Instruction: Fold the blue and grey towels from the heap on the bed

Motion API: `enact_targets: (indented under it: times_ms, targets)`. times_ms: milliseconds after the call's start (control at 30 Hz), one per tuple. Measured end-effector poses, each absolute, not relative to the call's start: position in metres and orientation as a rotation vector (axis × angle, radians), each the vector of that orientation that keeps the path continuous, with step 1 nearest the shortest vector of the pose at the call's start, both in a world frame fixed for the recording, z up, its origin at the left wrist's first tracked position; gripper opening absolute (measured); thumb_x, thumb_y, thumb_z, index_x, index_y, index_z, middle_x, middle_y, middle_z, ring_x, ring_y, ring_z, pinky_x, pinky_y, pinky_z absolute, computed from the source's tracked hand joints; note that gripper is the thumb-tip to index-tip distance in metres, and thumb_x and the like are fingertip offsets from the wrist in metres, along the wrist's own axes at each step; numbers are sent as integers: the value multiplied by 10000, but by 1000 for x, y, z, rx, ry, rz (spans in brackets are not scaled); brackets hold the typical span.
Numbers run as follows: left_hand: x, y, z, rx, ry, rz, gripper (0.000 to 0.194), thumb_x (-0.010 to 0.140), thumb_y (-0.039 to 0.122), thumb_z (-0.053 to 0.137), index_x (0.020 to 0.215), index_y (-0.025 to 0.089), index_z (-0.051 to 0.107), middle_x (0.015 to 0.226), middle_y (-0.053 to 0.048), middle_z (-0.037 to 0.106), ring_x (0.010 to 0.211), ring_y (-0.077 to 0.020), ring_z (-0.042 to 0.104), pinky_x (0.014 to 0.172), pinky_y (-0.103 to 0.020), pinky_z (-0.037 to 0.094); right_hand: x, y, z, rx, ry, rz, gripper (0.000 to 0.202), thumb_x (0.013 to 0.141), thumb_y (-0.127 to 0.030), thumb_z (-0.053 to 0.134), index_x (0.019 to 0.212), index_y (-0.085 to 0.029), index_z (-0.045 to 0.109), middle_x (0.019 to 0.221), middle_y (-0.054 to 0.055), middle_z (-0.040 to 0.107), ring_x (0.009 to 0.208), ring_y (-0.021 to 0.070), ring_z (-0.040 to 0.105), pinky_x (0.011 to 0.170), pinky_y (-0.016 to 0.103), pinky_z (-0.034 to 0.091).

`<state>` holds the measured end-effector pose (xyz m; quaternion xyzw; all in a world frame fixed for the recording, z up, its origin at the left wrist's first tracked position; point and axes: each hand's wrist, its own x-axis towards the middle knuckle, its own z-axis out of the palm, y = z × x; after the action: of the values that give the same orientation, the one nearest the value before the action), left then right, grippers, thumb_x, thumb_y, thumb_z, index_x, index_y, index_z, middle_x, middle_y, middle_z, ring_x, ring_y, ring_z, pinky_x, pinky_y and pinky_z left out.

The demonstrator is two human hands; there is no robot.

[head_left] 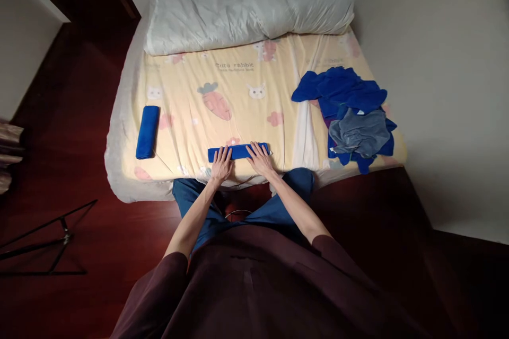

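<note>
both hands (221,165) (260,160) palm-down on blue cloth (239,152)

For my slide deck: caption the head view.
Left hand and right hand rest on a narrow folded blue cloth, crumpled cloth pile to the right.

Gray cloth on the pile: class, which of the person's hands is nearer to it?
Right. The right hand lies left of the gray cloth; the left hand is farther left.

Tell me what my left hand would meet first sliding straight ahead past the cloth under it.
Probably the pale quilt: beyond the folded blue cloth, your left hand points across the printed sheet, though depth is unclear.
</note>
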<state>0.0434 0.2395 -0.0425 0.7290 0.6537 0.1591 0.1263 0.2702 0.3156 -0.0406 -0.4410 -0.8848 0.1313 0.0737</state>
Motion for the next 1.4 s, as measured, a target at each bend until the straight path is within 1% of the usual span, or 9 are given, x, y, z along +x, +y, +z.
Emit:
enact_targets:
  times_ms: [233, 333, 433, 500, 633, 867, 1133, 1267, 1400]
  targets:
    - [43, 251, -28, 1769, 1791, 853, 556, 946, 287, 585, 1485, 152, 576, 1617, -181, 472, 1596, -348, 274, 1323, -554, 121, 271, 333, -31, -1395, -2618, 545, 562, 1098, -354, 346, 1629, -183, 419, 1716, 85, 330, 1621, 246, 245, 1342, 490, 172]
    - [49, 234, -17, 1409, 1776, 1204, 371, 904, 243, 686, 1273, 207, 705, 1504, -160, 571, 1513, -319, 424, 1295, -496, 265, 277, 353, -21, -1401, -2606, 664, 495, 1084, -241, 354, 1526, -183, 568, 1631, 81, 486, 1554, 226, 396, 1313, 439, 274]
    - [60, 212, -11, 793, 1767, 1457, 178, 887, 214, 749, 1064, 201, 732, 1217, -122, 694, 1219, -248, 659, 1108, -389, 509, 290, 381, -10, -1411, -2650, 755, 468, 1015, -170, 498, 1463, -174, 630, 1536, 101, 596, 1446, 238, 539, 1247, 387, 389]
    - [66, 205, -10, 315, 1639, 1482, 114, 885, 165, 758, 984, 166, 702, 1000, -85, 719, 945, -182, 722, 931, -318, 588, 299, 399, -4, -1465, -2703, 834, 515, 958, -184, 618, 1473, -170, 619, 1488, 124, 635, 1358, 264, 618, 1168, 364, 472]
    - [64, 220, -9, -298, 1351, 1475, 88, 921, 79, 705, 886, 129, 642, 826, -60, 703, 707, -108, 693, 739, -212, 599, 302, 425, 2, -1513, -2824, 968, 641, 844, -193, 763, 1468, -171, 617, 1438, 143, 666, 1238, 277, 693, 1038, 321, 553]
    - [50, 260, -10, -446, 1345, 1468, 260, 907, 166, 772, 781, 178, 544, 597, 28, 544, 505, -107, 582, 546, -213, 577, 284, 434, 2, -1477, -2917, 1039, 666, 657, -181, 883, 1303, -200, 720, 1290, 107, 734, 1083, 240, 738, 864, 246, 589]
    - [47, 273, -8, -370, 1271, 1599, 315, 864, 149, 811, 785, 200, 510, 551, 100, 442, 453, -49, 458, 552, -168, 509, 285, 426, 4, -1603, -2886, 1226, 510, 651, -326, 913, 1116, -172, 771, 887, 55, 778, 705, 181, 721, 618, 220, 533]
    - [42, 276, 4, -118, 1217, 1662, 376, 796, 250, 895, 819, 216, 521, 551, 115, 412, 462, -45, 426, 553, -165, 464, 285, 416, 6, -1492, -2910, 1167, 359, 716, -277, 841, 1056, -181, 774, 894, 40, 783, 708, 166, 706, 600, 207, 486]
    - [23, 287, 31, 258, 1266, 1731, 394, 745, 321, 931, 921, 219, 594, 727, 46, 609, 650, -81, 600, 653, -187, 514, 271, 404, 10, -1379, -2854, 1018, 319, 731, -262, 823, 1032, -172, 768, 956, 49, 789, 830, 187, 720, 672, 207, 489]
